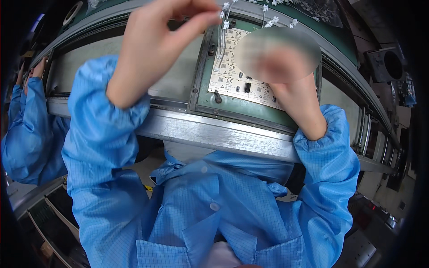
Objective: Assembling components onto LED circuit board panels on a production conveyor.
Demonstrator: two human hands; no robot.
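Observation:
My left hand [154,42] is raised over the left side of the fixture, thumb and forefinger pinched at a small white wire connector [221,14]. Below those fingertips, thin pale wires [220,49] run down to a white circuit board panel [228,85], which has black components on it. The panel lies in a green fixture plate [205,100]. Over the panel's right part is my right hand [290,85]; a blurred patch covers its fingers, so their grip and anything in them are hidden.
A metal conveyor rail [214,134] runs between my body and the fixture. More white connectors [272,21] lie along the far rail, with a loose pile [319,11] behind. At far left, another person's blue sleeve [31,111] and hand [39,68] reach the same line.

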